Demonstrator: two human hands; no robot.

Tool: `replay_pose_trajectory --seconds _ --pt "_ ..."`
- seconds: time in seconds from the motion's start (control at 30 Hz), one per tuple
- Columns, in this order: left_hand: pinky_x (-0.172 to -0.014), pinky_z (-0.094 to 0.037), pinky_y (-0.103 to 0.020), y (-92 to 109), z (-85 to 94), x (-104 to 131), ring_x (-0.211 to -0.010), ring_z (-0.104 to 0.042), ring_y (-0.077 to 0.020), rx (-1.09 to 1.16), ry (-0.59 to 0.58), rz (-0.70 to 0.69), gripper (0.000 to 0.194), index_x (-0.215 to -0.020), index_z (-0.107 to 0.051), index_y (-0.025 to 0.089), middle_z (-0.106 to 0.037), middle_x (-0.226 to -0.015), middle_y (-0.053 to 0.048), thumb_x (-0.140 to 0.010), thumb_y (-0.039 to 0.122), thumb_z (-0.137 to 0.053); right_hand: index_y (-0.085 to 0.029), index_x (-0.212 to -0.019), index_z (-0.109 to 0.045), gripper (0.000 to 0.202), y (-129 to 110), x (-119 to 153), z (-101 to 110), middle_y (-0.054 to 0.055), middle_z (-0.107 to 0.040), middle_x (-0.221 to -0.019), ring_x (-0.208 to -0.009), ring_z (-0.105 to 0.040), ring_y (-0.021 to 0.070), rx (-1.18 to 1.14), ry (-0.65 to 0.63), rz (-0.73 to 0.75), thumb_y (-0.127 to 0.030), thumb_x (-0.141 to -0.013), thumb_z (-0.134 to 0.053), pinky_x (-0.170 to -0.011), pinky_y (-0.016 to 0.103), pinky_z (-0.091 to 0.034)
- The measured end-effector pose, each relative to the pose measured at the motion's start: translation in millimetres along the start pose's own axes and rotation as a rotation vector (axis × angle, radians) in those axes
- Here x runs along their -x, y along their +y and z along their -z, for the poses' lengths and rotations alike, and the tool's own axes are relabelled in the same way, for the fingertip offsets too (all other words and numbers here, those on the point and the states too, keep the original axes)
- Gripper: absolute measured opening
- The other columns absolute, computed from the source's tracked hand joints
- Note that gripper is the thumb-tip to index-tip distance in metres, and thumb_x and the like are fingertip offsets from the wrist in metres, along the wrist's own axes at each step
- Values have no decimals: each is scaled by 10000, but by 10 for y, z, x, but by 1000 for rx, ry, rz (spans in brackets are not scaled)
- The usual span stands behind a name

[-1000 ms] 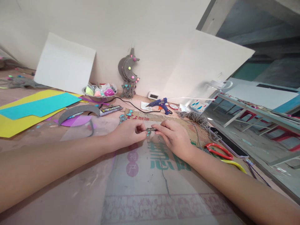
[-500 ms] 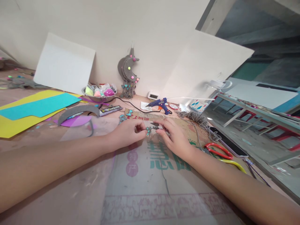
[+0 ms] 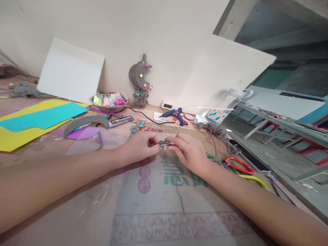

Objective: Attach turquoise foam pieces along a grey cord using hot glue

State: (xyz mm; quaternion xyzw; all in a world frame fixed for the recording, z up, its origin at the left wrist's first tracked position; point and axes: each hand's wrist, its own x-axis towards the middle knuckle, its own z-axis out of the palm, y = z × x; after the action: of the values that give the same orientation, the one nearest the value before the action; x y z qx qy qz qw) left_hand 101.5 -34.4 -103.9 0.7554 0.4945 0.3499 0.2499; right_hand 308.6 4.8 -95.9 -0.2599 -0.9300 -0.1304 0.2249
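Between my hands is a small grey and teal piece (image 3: pixel 164 143), low over the printed cardboard (image 3: pixel 153 201). My left hand (image 3: pixel 143 145) pinches its left end between thumb and fingertips. From the right, my right hand (image 3: pixel 188 150) has thumb and fingers closed on its other side. Fingers hide much of the piece, so its exact shape is unclear. A thin grey cord (image 3: pixel 180 194) lies on the cardboard below the hands. Small teal-and-grey pieces (image 3: pixel 133 130) rest just beyond my left hand.
Behind the hands lie a blue glue gun (image 3: pixel 174 113), a small clock (image 3: pixel 167 105) and a bowl of coloured clay (image 3: pixel 109 106). Grey yarn (image 3: pixel 217 133), a phone (image 3: pixel 248 155) and red-handled scissors (image 3: pixel 239 165) are at right. A grey crescent ornament (image 3: pixel 140 77) leans on the wall.
My right fingers have moved slightly left and closed in around the small piece, which now shows less. My left hand stays nearly where it was.
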Motion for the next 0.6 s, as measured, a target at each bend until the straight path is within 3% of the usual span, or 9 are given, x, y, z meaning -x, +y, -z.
replay_pose_trajectory --seconds 0.6 --pt "-493 -335 -192 13 -4 0 -509 -472 -75 15 -17 -31 129 -623 -515 163 -537 -557 54 -737 223 -508 -184 -1026 -591 257 14 -16 -5 45 -587 -793 -751 -526 167 -8 -21 -6 -347 -913 -428 -656 272 -364"
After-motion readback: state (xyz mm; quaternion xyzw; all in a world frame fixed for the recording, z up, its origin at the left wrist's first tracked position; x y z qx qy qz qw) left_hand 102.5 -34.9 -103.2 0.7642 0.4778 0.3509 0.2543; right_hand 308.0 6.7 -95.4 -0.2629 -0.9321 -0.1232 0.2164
